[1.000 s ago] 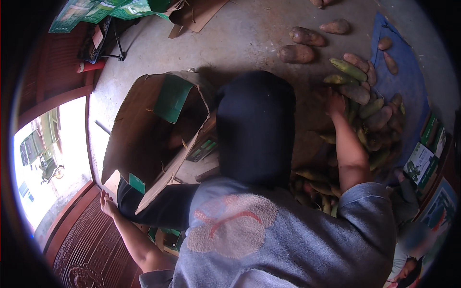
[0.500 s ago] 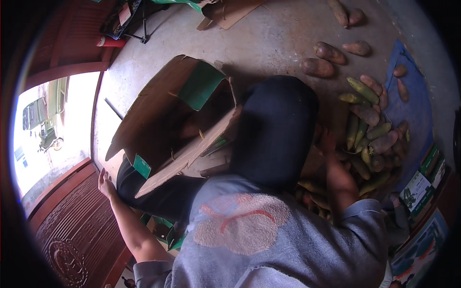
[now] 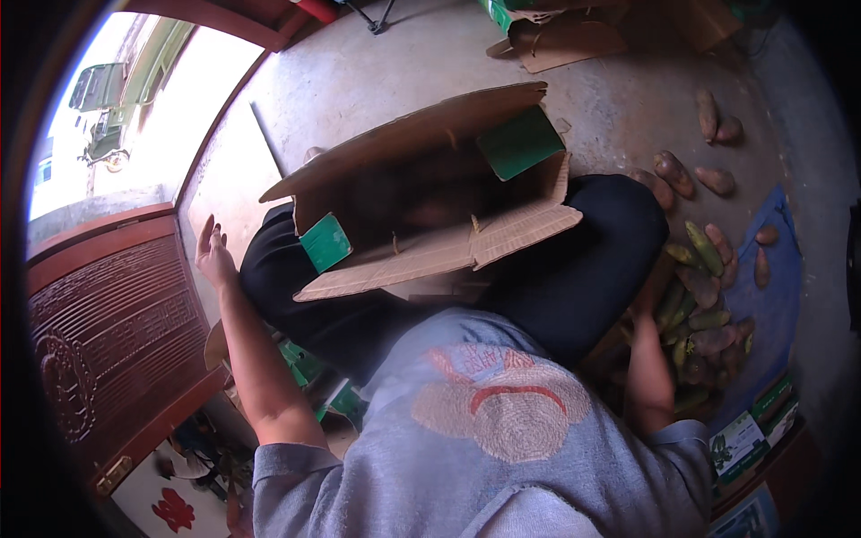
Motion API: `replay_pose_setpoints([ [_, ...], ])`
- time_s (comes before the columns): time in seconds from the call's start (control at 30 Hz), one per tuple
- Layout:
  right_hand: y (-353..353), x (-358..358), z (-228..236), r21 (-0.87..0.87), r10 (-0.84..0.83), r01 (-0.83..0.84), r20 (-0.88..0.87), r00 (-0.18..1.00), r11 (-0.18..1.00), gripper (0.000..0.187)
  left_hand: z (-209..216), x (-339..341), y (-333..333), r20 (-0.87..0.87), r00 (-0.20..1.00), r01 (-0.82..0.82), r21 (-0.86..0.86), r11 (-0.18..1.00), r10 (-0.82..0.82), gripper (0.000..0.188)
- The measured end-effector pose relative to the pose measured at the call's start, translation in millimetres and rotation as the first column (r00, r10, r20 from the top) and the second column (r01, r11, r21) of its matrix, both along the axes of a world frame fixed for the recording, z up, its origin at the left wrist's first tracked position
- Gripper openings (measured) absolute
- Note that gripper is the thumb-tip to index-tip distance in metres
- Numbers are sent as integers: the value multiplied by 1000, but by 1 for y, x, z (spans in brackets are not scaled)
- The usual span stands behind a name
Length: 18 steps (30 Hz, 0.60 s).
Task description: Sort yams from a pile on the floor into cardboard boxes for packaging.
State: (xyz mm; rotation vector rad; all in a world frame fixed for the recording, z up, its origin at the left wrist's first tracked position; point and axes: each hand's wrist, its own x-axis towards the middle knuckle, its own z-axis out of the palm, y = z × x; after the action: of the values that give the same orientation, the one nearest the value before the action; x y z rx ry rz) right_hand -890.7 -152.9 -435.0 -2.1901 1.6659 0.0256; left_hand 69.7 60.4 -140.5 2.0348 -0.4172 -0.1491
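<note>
Clearly your right hand [image 3: 647, 300], grip hidden, reached the vegetable pile [image 3: 708, 305] at right; your left hand [image 3: 213, 255] lay open, empty, far left.

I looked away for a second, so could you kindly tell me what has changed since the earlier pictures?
The open cardboard box now lies further across the lap. The left hand stays open beside the knee, holding nothing. The right hand still reaches into the mango pile, its grip hidden.
</note>
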Motion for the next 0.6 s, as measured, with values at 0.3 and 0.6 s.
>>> replay_pose_setpoints([
  [0.3,-160,201,383,-187,-164,253,391,906,949,90,106,-88,-57,-17,857,507,-143,850,-515,49],
  [0.6,-93,524,505,-75,785,-787,174,594,612,85,104,-89,-88,-209,680,732,139,667,-703,24],
])
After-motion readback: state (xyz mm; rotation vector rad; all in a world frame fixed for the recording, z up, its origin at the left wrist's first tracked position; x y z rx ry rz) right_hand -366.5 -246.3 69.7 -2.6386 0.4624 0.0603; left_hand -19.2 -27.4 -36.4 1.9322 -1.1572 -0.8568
